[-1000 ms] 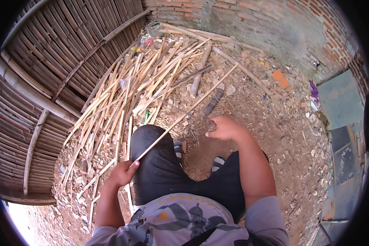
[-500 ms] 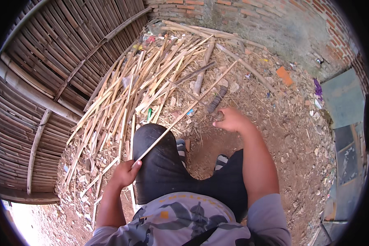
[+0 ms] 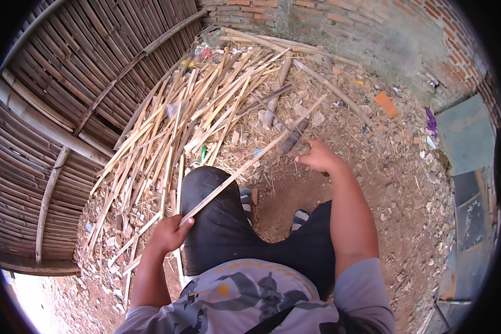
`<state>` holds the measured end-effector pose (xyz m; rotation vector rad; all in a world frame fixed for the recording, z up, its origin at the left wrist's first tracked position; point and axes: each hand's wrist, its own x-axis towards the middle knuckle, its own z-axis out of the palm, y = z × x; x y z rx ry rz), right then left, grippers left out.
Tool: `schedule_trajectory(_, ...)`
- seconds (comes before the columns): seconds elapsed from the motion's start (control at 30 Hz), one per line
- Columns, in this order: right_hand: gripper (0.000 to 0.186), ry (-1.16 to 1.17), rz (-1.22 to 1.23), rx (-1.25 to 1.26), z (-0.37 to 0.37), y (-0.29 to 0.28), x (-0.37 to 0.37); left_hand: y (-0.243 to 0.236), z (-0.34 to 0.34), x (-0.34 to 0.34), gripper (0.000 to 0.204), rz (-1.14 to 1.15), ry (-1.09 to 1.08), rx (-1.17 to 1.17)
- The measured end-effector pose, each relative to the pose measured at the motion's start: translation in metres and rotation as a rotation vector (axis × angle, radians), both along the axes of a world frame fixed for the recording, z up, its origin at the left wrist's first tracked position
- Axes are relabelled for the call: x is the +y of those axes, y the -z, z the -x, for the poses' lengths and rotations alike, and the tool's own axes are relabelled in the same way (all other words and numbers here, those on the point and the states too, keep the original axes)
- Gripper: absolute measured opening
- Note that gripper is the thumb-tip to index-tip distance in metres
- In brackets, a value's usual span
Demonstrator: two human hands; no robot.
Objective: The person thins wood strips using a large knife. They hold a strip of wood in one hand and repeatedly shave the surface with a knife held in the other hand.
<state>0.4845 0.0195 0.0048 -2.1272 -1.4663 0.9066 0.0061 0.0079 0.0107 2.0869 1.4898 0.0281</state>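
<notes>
My left hand is closed around the near end of a long pale bamboo strip. The strip slants across my left knee up to the right, its far end beyond my right hand. My right hand is closed on the brownish handle of a knife. Its thin blade seems to point up and left, crossing the strip, but shows only faintly against the litter. Just past my right hand a dark, ribbed, wrapped-looking short log lies on the ground, partly under the strip.
A heap of split bamboo strips covers the ground ahead and left. Bamboo poles lie near the brick wall. A slatted bamboo wall stands left, and grey sheets lean right. An orange shard lies among rubble.
My right hand has moved slightly right and up with the knife. The strip's far end has dropped a little and the strip has turned, showing a broader face. My left hand stays nearly in place.
</notes>
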Motion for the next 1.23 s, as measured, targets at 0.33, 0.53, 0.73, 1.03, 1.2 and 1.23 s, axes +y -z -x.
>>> schedule_trajectory(0.33, 0.043, -0.586, 0.079, -0.203, 0.079, -0.028, -0.012, 0.003, 0.001, -0.006, 0.064, -0.034, -0.026, 0.020)
schedule_trajectory(0.53, 0.057, 0.026, 0.208, 0.137, 0.005, -0.002, 0.005, -0.001, -0.003, -0.006, 0.062, -0.090, -0.005, 0.052)
schedule_trajectory(0.73, 0.051, -0.334, 0.112, -0.190, 0.041, -0.002, -0.005, -0.004, -0.007, -0.003, 0.059, -0.085, 0.033, 0.079)
schedule_trajectory(1.03, 0.044, -0.371, 0.096, -0.102, 0.034, -0.001, 0.001, 0.004, -0.003, -0.004, 0.061, -0.112, 0.016, 0.080)
schedule_trajectory(1.2, 0.052, -0.299, 0.108, -0.132, 0.042, -0.011, 0.000, 0.007, 0.001, -0.002, 0.060, -0.116, 0.024, 0.076)
schedule_trajectory(1.23, 0.054, -0.320, 0.123, -0.163, 0.050, -0.011, -0.002, 0.009, -0.001, -0.003, 0.060, -0.110, 0.031, 0.073)
